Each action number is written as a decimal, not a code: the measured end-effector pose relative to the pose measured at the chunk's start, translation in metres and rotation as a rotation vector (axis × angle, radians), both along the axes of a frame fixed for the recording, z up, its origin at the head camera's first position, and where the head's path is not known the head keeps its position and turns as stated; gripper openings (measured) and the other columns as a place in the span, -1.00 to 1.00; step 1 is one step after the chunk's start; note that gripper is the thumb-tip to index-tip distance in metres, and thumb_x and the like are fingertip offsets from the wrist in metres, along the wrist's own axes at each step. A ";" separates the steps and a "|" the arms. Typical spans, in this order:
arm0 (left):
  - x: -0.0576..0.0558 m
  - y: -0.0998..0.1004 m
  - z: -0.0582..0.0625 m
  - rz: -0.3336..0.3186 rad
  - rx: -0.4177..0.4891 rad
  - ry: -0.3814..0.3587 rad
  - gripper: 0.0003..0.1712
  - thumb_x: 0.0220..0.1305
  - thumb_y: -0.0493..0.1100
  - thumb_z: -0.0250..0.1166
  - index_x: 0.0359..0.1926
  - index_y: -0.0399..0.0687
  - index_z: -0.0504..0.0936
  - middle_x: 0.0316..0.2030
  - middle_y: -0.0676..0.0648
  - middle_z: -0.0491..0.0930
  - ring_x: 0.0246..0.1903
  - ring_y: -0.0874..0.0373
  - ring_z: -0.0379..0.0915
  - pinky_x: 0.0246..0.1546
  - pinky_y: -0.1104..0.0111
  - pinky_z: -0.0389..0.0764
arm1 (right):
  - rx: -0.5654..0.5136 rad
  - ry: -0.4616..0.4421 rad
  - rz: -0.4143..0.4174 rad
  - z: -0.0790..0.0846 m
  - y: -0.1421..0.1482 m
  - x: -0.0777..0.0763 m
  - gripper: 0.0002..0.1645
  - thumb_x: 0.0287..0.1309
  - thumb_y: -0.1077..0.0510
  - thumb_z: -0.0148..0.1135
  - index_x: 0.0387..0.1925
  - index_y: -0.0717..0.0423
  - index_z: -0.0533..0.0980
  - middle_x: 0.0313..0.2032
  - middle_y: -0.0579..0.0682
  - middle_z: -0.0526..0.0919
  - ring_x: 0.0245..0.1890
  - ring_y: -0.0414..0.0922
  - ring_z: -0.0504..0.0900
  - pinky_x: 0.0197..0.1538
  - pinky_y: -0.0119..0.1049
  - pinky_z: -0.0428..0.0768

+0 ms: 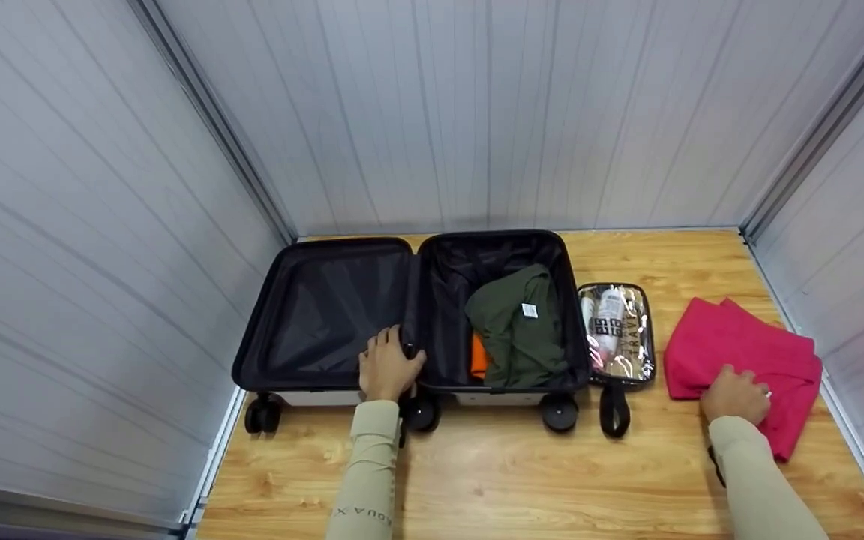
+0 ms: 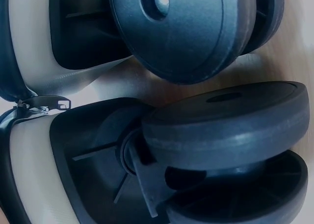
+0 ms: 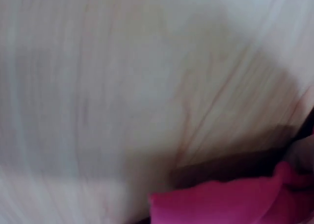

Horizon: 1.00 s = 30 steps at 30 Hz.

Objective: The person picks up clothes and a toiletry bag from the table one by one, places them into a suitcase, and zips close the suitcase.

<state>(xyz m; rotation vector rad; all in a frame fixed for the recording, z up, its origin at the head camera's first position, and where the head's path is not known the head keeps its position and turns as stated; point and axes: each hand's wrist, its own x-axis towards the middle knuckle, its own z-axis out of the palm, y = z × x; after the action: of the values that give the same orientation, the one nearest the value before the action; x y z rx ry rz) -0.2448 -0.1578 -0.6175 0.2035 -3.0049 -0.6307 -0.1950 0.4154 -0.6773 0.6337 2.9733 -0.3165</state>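
Note:
A suitcase (image 1: pixel 411 300) lies spread apart on the floor, black lining upward. My left hand (image 1: pixel 391 366) rests on its near edge by the middle seam, with fingers reaching over the left half. In the left wrist view, black wheels (image 2: pixel 225 131) and a zipper pull (image 2: pixel 49 103) show up close. A dark green garment (image 1: pixel 522 330) with a white tag lies in the right half, partly covering something orange (image 1: pixel 478 356). At the right, my right hand (image 1: pixel 736 394) grips the near edge of a folded pink garment (image 1: pixel 754 345). Its hem (image 3: pixel 216 204) stands up off the floor in the right wrist view.
A clear travel pouch (image 1: pixel 640 360) with bottles inside and a black wrist strap (image 1: pixel 614 412) lies between the suitcase and the pink garment. Pale panel walls (image 1: pixel 477 112) stand behind and on both sides of the wood-look floor (image 1: pixel 522 480).

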 end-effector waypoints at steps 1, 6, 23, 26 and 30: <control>0.000 0.000 0.000 0.001 0.000 0.002 -0.17 0.14 0.28 0.22 0.37 0.05 0.31 0.31 -0.12 0.35 0.31 -0.10 0.23 0.28 -0.13 0.22 | -0.010 -0.002 0.004 0.000 0.001 0.001 -0.61 0.16 0.18 0.03 -0.07 0.41 0.37 -0.09 0.59 0.35 -0.07 0.62 0.34 -0.32 0.33 0.48; 0.001 0.000 0.000 0.004 0.002 0.027 -0.16 0.12 0.28 0.24 0.36 0.03 0.33 0.29 -0.13 0.38 0.29 -0.12 0.26 0.25 -0.14 0.25 | -0.079 0.004 0.015 -0.002 0.004 0.007 -0.50 0.07 0.11 0.09 0.00 0.35 0.35 -0.05 0.55 0.33 -0.01 0.54 0.27 -0.28 0.37 0.45; 0.002 0.000 -0.001 0.004 0.018 0.042 -0.17 0.12 0.26 0.24 0.35 0.02 0.34 0.29 -0.14 0.38 0.29 -0.13 0.26 0.25 -0.16 0.25 | -0.179 0.051 0.059 -0.005 0.011 0.017 -0.60 0.09 0.12 -0.13 -0.12 0.37 0.23 -0.14 0.49 0.30 -0.09 0.44 0.21 -0.39 0.30 0.39; 0.002 0.000 0.000 -0.001 0.020 0.032 -0.17 0.13 0.26 0.24 0.36 0.02 0.33 0.30 -0.14 0.37 0.30 -0.13 0.24 0.26 -0.16 0.23 | -0.167 0.075 0.045 -0.003 0.008 0.020 -0.60 0.11 0.14 -0.07 -0.08 0.34 0.21 -0.15 0.49 0.32 -0.10 0.45 0.23 -0.40 0.31 0.39; 0.001 0.000 -0.001 -0.005 0.015 0.024 -0.17 0.14 0.26 0.23 0.37 0.03 0.31 0.31 -0.14 0.36 0.30 -0.13 0.23 0.26 -0.15 0.23 | -0.158 0.084 0.015 -0.003 0.005 0.021 -0.50 0.13 0.15 -0.03 0.08 0.30 0.19 -0.10 0.50 0.32 -0.07 0.47 0.23 -0.39 0.36 0.40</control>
<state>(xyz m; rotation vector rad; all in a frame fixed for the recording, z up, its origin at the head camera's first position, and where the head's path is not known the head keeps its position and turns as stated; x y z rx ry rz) -0.2436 -0.1579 -0.6180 0.1881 -2.9793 -0.6522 -0.1739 0.4204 -0.6800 0.5943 2.9902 -0.5835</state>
